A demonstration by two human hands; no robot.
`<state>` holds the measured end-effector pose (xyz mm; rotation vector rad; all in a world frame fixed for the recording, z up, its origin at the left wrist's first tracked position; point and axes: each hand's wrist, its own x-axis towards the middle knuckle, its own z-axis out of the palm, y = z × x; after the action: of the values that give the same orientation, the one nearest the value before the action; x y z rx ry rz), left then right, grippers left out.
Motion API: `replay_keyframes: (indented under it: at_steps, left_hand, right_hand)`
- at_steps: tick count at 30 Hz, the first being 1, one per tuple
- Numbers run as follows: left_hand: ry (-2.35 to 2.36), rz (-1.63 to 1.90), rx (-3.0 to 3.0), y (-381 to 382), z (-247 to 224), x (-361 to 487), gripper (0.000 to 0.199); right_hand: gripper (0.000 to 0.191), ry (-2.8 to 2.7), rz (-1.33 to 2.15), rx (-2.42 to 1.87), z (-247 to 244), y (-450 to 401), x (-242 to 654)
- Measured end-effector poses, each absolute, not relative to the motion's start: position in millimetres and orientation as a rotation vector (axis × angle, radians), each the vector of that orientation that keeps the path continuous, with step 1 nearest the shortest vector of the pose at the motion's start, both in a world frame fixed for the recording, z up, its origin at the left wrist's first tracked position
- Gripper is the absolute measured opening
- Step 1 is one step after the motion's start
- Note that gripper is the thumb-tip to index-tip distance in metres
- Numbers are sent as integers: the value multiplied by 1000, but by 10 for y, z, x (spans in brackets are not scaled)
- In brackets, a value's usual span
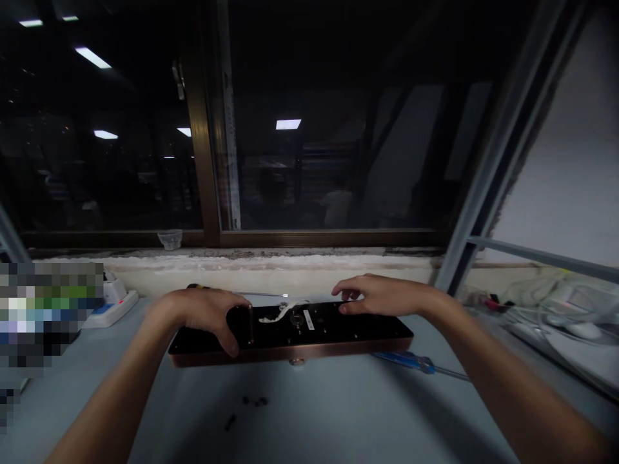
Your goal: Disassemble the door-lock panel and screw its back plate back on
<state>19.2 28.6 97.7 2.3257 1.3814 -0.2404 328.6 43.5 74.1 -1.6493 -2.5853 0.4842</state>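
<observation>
Bare forearms (120,380) reach over the worktop (338,412), where small dark pieces (261,402) lie before a long black-topped device (275,334). The left hand (206,312) spans its left end, though whether that grip clasps is unclear; the right hand (374,294), loosely spread, is over its right part.

A dark window (319,187) in a brown frame (198,129) fills the back, its right pane showing 1 bright light panel (289,124). A clear plastic cup (170,240) stands on the sill (271,252). At the left, a white power strip (116,312) with 1 red light sits beside a pixelated patch (whatever it covers cannot be told). At the right, pale cables (556,325) lie tangled near a grey metal post (496,154), before a white wall (570,142)
</observation>
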Motion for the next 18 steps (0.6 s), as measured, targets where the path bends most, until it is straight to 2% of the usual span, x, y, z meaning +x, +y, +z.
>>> replay_keyframes:
  at_steps: [6, 9, 11, 14, 16, 18]
  left_hand:
    - [1223, -193, 2230, 333, 925, 181, 71]
    - [1224, -149, 2175, 377, 889, 99, 79]
    - [1239, -105, 2128, 394, 858, -6, 75]
    - [1399, 87, 2045, 355, 765, -205, 65]
    - [1519, 262, 1939, 269, 661, -321, 64]
    - [1593, 485, 1787, 146, 540, -391, 63]
  right_hand:
    - [51, -2458, 832, -1580, 627, 517, 3533]
    - [56, -2174, 1043, -1560, 559, 485, 3623]
    - [60, -1942, 1159, -1576, 483, 437, 3682]
    - [64, -1650, 1305, -1487, 320, 322, 3739]
    - [54, -1496, 1371, -1425, 209, 225, 3736]
    - [54, -1343, 1426, -1421, 126, 136, 3701]
